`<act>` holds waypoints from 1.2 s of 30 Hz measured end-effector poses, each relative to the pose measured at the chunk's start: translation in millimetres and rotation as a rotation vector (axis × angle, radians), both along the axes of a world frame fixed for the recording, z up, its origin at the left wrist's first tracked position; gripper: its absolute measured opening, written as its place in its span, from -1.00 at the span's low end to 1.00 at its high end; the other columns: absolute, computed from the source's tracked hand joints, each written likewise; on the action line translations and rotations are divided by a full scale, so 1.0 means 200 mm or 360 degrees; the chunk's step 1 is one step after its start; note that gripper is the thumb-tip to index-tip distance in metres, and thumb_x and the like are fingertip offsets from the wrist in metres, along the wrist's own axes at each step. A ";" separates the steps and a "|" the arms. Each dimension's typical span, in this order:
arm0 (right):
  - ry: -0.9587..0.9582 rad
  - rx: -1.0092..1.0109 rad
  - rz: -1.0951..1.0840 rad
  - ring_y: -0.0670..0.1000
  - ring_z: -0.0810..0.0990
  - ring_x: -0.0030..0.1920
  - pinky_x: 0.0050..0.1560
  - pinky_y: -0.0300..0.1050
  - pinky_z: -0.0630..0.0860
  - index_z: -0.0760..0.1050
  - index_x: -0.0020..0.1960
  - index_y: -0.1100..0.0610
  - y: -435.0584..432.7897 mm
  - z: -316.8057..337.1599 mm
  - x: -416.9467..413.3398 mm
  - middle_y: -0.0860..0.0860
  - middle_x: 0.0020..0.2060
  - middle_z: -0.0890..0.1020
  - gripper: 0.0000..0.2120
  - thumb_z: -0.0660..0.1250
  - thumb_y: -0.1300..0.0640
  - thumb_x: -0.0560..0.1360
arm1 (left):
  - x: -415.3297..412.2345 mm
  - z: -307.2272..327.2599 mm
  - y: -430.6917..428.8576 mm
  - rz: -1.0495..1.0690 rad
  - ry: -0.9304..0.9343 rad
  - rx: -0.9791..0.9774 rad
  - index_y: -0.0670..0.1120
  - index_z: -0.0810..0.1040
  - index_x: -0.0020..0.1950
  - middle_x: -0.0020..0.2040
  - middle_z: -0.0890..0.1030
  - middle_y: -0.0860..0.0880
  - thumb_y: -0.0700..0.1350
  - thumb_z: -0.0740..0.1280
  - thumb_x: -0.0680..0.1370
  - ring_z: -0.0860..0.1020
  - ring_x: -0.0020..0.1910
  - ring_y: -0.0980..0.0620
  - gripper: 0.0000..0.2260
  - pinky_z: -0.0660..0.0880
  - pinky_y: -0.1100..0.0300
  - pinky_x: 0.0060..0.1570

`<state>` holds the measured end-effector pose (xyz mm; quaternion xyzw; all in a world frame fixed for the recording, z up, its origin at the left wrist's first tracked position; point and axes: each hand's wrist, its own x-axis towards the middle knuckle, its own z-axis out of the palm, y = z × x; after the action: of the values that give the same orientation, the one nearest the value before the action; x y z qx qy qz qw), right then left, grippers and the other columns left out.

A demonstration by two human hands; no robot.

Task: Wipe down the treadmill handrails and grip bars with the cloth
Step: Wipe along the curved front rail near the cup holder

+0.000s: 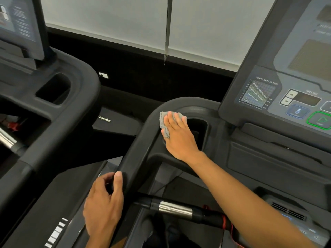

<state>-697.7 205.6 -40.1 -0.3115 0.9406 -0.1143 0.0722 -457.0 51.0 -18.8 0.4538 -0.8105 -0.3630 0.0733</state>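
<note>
Now we press our right hand (179,136) flat, fingers spread and laid out, on the grey cloth (165,122), which lies bunched on the curved front corner of the treadmill handrail (143,140), just left of the cup holder (198,129) sunk into that same dark frame. Most of the cloth is hidden under our palm and fingers; only its crumpled edge shows beyond the fingertips and along the thumb side. Lower down the handrail, where it slopes toward us, our left hand (103,203) is wrapped around the bar, thumb lying on its top face and fingers curled over the outer edge, holding nothing but the rail itself. Just right of that hand, a grip bar (175,209) with a shiny metal sensor sleeve branches off the handrail, and a red cord (224,222) loops at its far end. To the right of the handrail's corner rises the console (279,97), with a heart rate zones chart, arrow buttons and a green-ringed start button. Well to the left of the handrail stands a second treadmill (53,108) with its own dark frame and screen, and beyond the handrail a pale window blind (125,24) hangs with a bead chain (167,33).
</note>
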 end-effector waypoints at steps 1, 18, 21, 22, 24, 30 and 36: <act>0.0027 -0.0003 0.0036 0.13 -0.14 0.68 0.66 0.15 -0.15 -0.01 0.67 0.22 -0.02 0.00 0.05 0.15 0.68 0.00 -0.40 0.04 0.01 0.72 | 0.00 0.00 0.00 -0.0007 -0.0005 -0.0005 0.14 0.57 0.22 0.15 0.64 0.12 0.42 0.16 0.61 0.58 0.07 0.05 -0.56 0.44 0.00 0.13; 0.0119 0.0040 0.0080 0.10 -0.16 0.68 0.64 0.02 -0.32 -0.04 0.67 0.23 -0.03 -0.02 0.38 0.12 0.68 -0.01 -0.38 0.07 0.03 0.71 | 0.06 0.03 0.00 -0.0216 -0.0060 -0.0081 0.10 0.51 0.40 0.34 0.62 0.04 0.41 0.24 0.57 0.61 0.27 -0.07 -0.45 0.52 -0.21 0.33; 0.0129 -0.0031 0.0136 0.08 -0.11 0.68 0.64 -0.01 -0.29 0.03 0.67 0.18 0.05 -0.05 0.53 0.07 0.68 0.03 -0.41 0.04 0.01 0.70 | 0.07 0.03 0.00 -0.0237 -0.0015 -0.0058 0.07 0.53 0.41 0.36 0.62 0.01 0.36 0.27 0.59 0.58 0.33 -0.10 -0.48 0.49 -0.19 0.37; 0.0128 -0.0007 0.0152 0.06 -0.10 0.68 0.65 0.00 -0.24 0.02 0.67 0.15 0.10 -0.07 0.57 0.04 0.67 0.03 -0.41 0.02 -0.01 0.70 | 0.07 0.02 -0.01 -0.0245 -0.0002 -0.0048 0.07 0.53 0.41 0.37 0.62 0.01 0.34 0.27 0.60 0.57 0.35 -0.11 -0.49 0.47 -0.18 0.37; 0.0128 0.0024 0.0120 0.01 -0.11 0.68 0.66 0.01 -0.17 -0.02 0.68 0.10 0.21 -0.10 0.59 -0.02 0.67 0.00 -0.40 0.08 0.01 0.70 | 0.08 0.02 -0.01 -0.0269 0.0018 -0.0042 0.05 0.54 0.42 0.37 0.61 0.00 0.33 0.27 0.61 0.56 0.37 -0.12 -0.50 0.46 -0.17 0.37; 0.0022 0.0013 -0.0074 -0.11 -0.18 0.66 0.64 -0.05 -0.18 -0.08 0.66 0.00 0.48 -0.05 0.63 -0.13 0.66 -0.04 -0.46 0.00 0.02 0.74 | 0.08 0.02 -0.01 -0.0273 0.0044 -0.0060 0.04 0.52 0.46 0.40 0.61 -0.04 0.32 0.25 0.62 0.56 0.39 -0.16 -0.48 0.43 -0.20 0.37; 0.0134 0.0157 -0.0255 -0.03 0.05 0.66 0.61 0.04 -0.13 0.16 0.66 0.12 0.61 0.01 0.58 -0.03 0.65 0.17 -0.29 -0.04 -0.03 0.52 | 0.06 0.02 0.07 -0.0559 0.0026 -0.0427 -0.07 0.55 0.41 0.37 0.60 -0.14 0.33 0.33 0.56 0.53 0.37 -0.22 -0.40 0.37 -0.27 0.38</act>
<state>-581.4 328.3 -38.6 -0.2359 0.9692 -0.0600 0.0386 -445.3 65.5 -13.9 0.2890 -0.9175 -0.2628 0.0752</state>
